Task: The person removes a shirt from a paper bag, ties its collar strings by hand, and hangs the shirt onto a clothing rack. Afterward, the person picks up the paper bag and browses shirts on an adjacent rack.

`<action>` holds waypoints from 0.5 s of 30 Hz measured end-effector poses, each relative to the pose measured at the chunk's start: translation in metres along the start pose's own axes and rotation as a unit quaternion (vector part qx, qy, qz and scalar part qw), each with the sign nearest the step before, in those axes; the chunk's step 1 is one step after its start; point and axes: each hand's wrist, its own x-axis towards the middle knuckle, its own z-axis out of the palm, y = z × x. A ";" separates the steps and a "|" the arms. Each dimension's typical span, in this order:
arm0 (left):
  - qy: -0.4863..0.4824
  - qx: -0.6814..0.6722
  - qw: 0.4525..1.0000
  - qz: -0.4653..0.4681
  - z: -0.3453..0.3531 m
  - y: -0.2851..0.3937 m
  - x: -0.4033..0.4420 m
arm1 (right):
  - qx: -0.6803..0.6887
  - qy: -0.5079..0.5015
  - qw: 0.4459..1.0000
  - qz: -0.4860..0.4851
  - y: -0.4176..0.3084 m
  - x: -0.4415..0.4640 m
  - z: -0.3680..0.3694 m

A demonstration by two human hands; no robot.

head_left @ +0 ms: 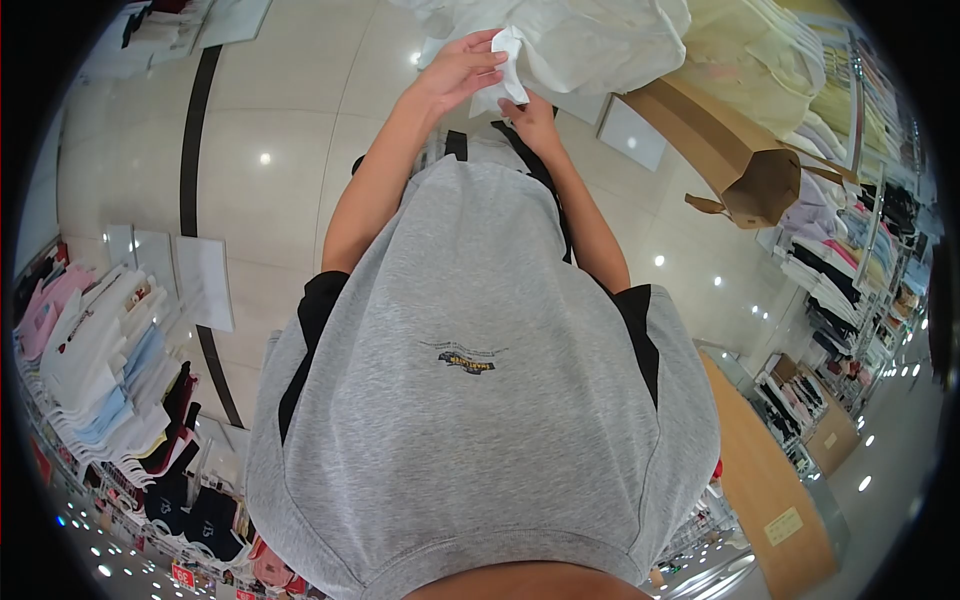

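A large white garment (610, 45) spreads across the top of the view, with a narrow flap of it hanging down toward me. My left hand (465, 72) is closed on this flap, thumb in front and fingers along its edge. Just below and to the right, my right hand (532, 122) is closed at the flap's lower end, its fingertips partly hidden. To the right of the white garment hangs a pale yellow garment (755, 65).
A brown paper bag (710, 140) with its mouth facing outward is at the upper right. Clothes racks line the left (110, 350) and right (840, 270) sides. A wooden board or counter (770, 490) stands at the lower right. Shiny floor tiles (280, 130) lie below.
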 end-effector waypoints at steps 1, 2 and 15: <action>0.011 0.014 1.000 0.004 0.002 0.001 -0.001 | -0.038 -0.013 0.999 -0.006 0.000 -0.002 0.000; 0.022 0.028 0.999 0.007 0.003 0.003 -0.001 | -0.075 -0.025 0.997 -0.012 -0.001 -0.004 0.000; 0.101 0.674 0.729 0.059 0.000 -0.037 0.015 | 0.068 0.113 0.991 0.014 0.069 -0.045 -0.026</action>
